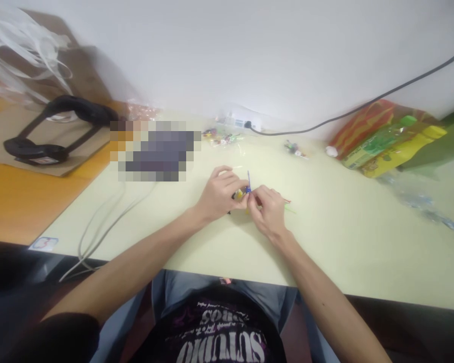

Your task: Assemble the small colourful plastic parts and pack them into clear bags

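Note:
Over the middle of the pale table, my left hand (222, 194) and my right hand (267, 209) meet, fingertips nearly touching. Between them stands a small blue piece with a thin upright tip (248, 182). My left thumb and forefinger pinch around it, and my right fingers press together at its lower end. Small yellow and black pieces (239, 193) show behind my left fingers, too small to name. Thin red and green sticks (289, 205) stick out past my right hand. What exactly sits in the right fingertips is hidden.
Small colourful bits in clear bags (223, 137) lie near the wall, with another cluster (295, 149) farther right. Bottles (382, 141) and crumpled plastic (419, 201) are at the right. A blurred-out dark device (159, 151), cables (109, 232) and a black strap-like frame (60, 131) are left.

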The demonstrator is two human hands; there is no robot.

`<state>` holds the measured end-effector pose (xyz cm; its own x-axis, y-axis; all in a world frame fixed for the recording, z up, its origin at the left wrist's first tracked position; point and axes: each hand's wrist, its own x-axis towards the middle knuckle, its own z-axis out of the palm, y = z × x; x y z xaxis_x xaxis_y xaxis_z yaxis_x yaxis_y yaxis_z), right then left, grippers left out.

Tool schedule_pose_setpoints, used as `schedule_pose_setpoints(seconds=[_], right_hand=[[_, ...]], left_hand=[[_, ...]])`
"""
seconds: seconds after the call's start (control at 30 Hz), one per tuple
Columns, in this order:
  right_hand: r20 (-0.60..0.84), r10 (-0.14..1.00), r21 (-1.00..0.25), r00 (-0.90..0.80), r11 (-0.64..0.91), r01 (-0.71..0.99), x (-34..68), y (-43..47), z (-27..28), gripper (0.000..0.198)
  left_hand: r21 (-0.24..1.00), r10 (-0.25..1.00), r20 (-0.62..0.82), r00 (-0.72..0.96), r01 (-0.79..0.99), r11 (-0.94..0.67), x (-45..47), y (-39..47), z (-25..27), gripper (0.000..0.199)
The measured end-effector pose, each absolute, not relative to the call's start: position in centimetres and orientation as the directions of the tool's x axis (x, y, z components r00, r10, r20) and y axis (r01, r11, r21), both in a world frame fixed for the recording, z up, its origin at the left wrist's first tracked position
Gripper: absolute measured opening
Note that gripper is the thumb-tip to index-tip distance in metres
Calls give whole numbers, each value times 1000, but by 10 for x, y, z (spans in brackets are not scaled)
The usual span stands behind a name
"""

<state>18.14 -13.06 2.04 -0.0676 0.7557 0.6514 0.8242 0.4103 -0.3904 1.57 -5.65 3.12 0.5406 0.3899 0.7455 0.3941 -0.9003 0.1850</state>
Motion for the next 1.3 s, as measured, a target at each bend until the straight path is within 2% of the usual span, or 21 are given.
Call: schedule_pose_setpoints(seconds=[0.33,0.53,0.7,0.8,0.97,1.1,1.3], right_hand=[[650,756,-356,-79,395,847,182,-130,19,22],[648,759,-378,-61,391,839,181,-131,19,22],[628,751,-551,204,244,798,205,-124,18,25],[608,748,-574,265,184,797,223,-123,20,28],[469,877,-524,108,178,833,224,-127,25,24],[303,953,-416,-11,142,898,210,-128,22,21],[179,984,-290,4,49,956,205,-127,15,24]], left_hand=[[179,394,717,575,393,-902,12,-56,32,9],[126,349,747,565,396,-910,10,-55,33,7],[148,335,759,558,354,-924,9,-58,34,4],[171,357,750,557,358,-918,10,-58,32,3],[214,409,711,572,377,-901,9,-50,28,15],[245,446,694,565,397,-884,4,-43,26,21],[243,425,581,694,350,-905,7,-46,19,22]])
